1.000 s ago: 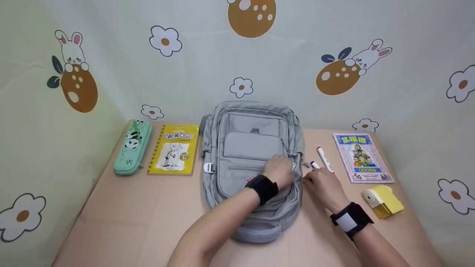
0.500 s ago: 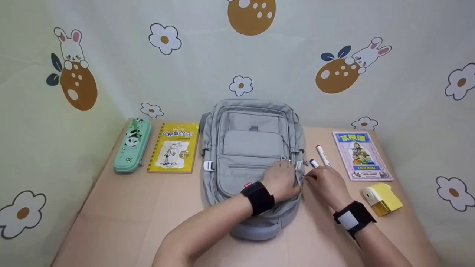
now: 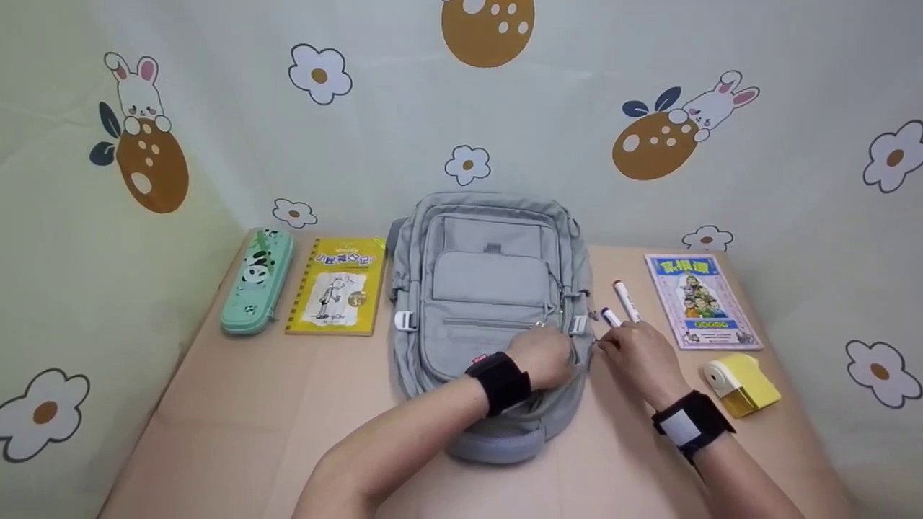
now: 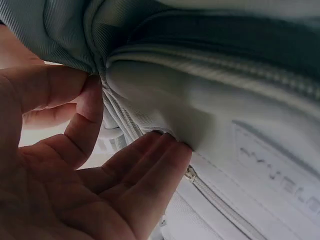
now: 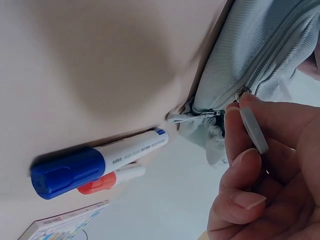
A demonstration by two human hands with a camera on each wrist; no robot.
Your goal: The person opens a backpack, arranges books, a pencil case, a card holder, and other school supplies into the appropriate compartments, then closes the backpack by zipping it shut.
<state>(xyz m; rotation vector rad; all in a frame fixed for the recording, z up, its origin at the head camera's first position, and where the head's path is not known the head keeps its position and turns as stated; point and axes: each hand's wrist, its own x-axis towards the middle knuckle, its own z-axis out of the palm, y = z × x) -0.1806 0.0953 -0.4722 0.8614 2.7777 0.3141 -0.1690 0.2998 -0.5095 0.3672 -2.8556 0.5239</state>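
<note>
A grey backpack (image 3: 490, 281) lies front side up in the middle of the table, its top handle (image 3: 497, 447) toward me. My left hand (image 3: 544, 357) is at the bag's right edge. In the left wrist view its thumb and a finger pinch the fabric seam (image 4: 100, 80) beside the zipper, while the other fingers press against the front panel (image 4: 195, 115). Just outside that edge, my right hand (image 3: 642, 364) pinches a zipper pull (image 5: 254, 130) between thumb and finger. The zipper slider (image 5: 242, 93) shows right at its fingertips. Part of the main compartment's opening (image 4: 210, 40) gapes above the panel.
Two markers, blue-capped (image 5: 70, 172) and red-capped (image 3: 626, 299), lie beside my right hand. A purple-edged book (image 3: 703, 303) and a yellow pencil sharpener (image 3: 743, 386) are farther right. Left of the bag are a yellow book (image 3: 337, 288) and a green panda pencil case (image 3: 258, 281).
My left hand has slid a little down the bag's right edge toward me, uncovering the white side buckle. My right hand has shifted slightly right and away from the bag with the zipper pull.
</note>
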